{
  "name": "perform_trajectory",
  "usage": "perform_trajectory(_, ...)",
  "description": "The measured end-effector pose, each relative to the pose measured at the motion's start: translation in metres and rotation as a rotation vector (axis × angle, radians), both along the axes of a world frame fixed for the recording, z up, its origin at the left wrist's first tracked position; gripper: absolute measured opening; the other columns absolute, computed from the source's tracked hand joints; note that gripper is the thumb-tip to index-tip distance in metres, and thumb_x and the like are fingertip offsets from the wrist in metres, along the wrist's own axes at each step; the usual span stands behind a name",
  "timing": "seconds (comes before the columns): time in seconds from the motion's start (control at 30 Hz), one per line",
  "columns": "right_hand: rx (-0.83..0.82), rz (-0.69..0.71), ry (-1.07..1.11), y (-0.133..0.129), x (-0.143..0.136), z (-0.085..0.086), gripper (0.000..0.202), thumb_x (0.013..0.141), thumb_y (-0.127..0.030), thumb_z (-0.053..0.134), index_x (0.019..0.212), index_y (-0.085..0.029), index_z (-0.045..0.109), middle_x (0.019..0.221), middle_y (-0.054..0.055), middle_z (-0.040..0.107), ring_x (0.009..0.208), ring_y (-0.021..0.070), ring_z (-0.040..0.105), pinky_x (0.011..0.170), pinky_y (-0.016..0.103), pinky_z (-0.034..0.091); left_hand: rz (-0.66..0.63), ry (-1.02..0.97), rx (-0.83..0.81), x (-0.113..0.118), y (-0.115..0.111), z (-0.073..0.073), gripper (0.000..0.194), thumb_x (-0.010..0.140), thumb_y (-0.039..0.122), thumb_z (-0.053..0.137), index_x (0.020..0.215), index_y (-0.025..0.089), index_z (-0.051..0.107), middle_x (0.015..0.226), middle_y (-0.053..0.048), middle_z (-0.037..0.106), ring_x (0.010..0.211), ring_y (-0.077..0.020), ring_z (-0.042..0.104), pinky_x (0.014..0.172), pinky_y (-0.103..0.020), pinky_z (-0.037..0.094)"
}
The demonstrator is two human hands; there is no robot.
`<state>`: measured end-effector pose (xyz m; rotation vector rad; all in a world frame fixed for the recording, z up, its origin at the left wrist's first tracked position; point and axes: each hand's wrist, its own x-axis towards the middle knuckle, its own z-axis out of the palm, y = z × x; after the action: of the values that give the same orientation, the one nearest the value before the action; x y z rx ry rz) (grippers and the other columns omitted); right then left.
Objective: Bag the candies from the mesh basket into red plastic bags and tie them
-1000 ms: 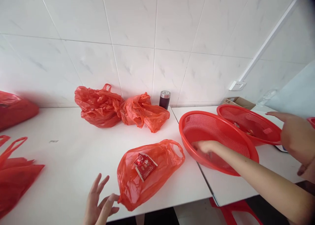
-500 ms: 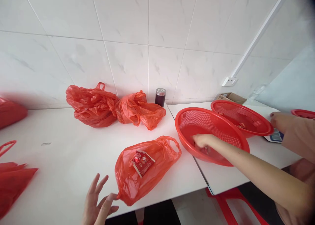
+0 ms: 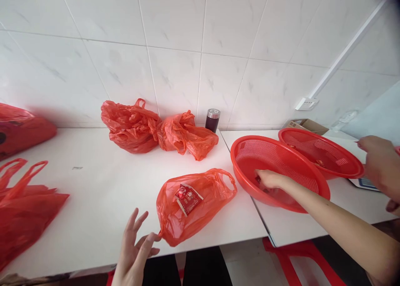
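A red plastic bag (image 3: 215,211) lies on the white table with its handle towards the right. One red packet with a printed picture (image 3: 188,199) shows in it. My left hand (image 3: 137,244) pinches the bag's near left corner between thumb and index finger, its other fingers spread. My right hand (image 3: 269,181) reaches down inside a large red basket (image 3: 250,146), fingers curled; what they hold is hidden.
Behind the bag lie bunched red bags (image 3: 131,129) and a dark cup (image 3: 213,120). More red bags (image 3: 28,211) are at left. A second red basket (image 3: 325,146), a scale (image 3: 364,183) and a co-worker's hand (image 3: 379,165) are at right.
The view has turned left, so objects appear shifted right. My left hand keeps its pinch on the bag, and my right hand stays in the basket. The co-worker's hand has moved right.
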<state>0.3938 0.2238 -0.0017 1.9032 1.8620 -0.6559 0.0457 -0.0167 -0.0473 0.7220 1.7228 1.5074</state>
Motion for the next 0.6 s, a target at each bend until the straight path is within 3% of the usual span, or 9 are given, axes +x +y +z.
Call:
perform_trajectory(0.1, -0.108, 0.034, -0.053, 0.001, 0.005, 0.002, 0.039, 0.062, -0.009, 0.063, 0.101, -0.014, 0.059, 0.067, 0.005, 0.064, 0.054, 0.0205, 0.063, 0.049, 0.029, 0.048, -0.01, 0.005, -0.01, 0.003, 0.0, 0.005, 0.075, 0.076, 0.056, 0.06, 0.144, 0.041, 0.03, 0.145, -0.006, 0.043, 0.076, -0.0164, 0.065, 0.059, -0.027, 0.056)
perform_trajectory(0.23, -0.228, 0.067, -0.169, 0.0, 0.004, -0.007, 0.01, 0.058, -0.012, 0.067, 0.068, -0.014, 0.064, 0.058, 0.006, 0.061, 0.057, 0.0245, 0.064, 0.051, 0.031, 0.048, -0.014, 0.018, -0.025, 0.004, 0.001, 0.008, 0.076, 0.076, 0.057, 0.059, 0.144, 0.04, 0.031, 0.145, -0.006, 0.043, 0.078, -0.0175, 0.065, 0.06, -0.028, 0.057)
perform_trajectory(0.33, -0.262, 0.078, -0.233, 0.0, 0.003, -0.013, 0.007, 0.057, -0.011, 0.067, 0.053, -0.014, 0.061, 0.055, 0.007, 0.061, 0.059, 0.0254, 0.064, 0.052, 0.032, 0.047, -0.011, 0.013, -0.022, 0.003, 0.003, 0.004, 0.078, 0.075, 0.057, 0.061, 0.144, 0.041, 0.03, 0.146, -0.006, 0.042, 0.074, -0.0158, 0.065, 0.058, -0.027, 0.056)
perform_trajectory(0.47, -0.191, 0.083, -0.164, -0.002, 0.006, -0.011, 0.007, 0.062, -0.016, 0.066, 0.056, -0.014, 0.063, 0.054, 0.006, 0.06, 0.056, 0.0213, 0.062, 0.054, 0.029, 0.045, -0.013, 0.018, -0.033, 0.002, 0.003, 0.003, 0.077, 0.075, 0.057, 0.06, 0.144, 0.042, 0.029, 0.146, -0.004, 0.042, 0.076, -0.0156, 0.064, 0.059, -0.026, 0.056)
perform_trajectory(0.6, -0.06, 0.053, -0.091, 0.001, 0.013, 0.006, 0.007, 0.068, -0.02, 0.064, 0.074, -0.016, 0.065, 0.06, 0.005, 0.064, 0.055, 0.0188, 0.061, 0.052, 0.027, 0.042, -0.054, 0.021, -0.057, 0.006, 0.002, 0.011, 0.075, 0.077, 0.058, 0.058, 0.143, 0.04, 0.03, 0.145, -0.004, 0.042, 0.079, -0.0161, 0.063, 0.057, -0.026, 0.055)
